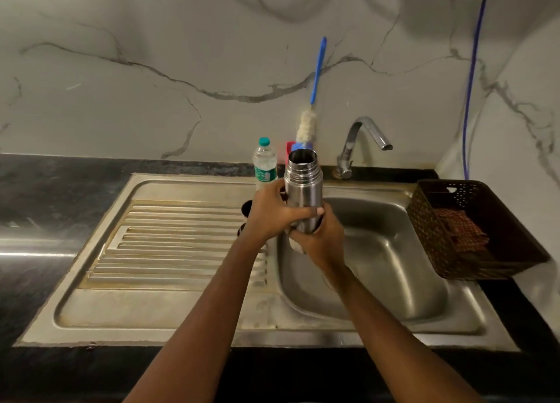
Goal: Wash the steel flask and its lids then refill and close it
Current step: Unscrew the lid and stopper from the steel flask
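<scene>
Black counter [45,196] is carrying a steel sink unit [181,311]. Water bottle [264,163] is standing near centre; brown basket [430,230] is sitting mid-right.

Home kitchen: steel sink [394,269] with drainboard [169,245] set in black worktop [36,208], tap [360,142], marble-look wall [151,54].

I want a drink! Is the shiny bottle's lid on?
Off: the silver steel flask shows a bare, open threaded mouth.
</scene>
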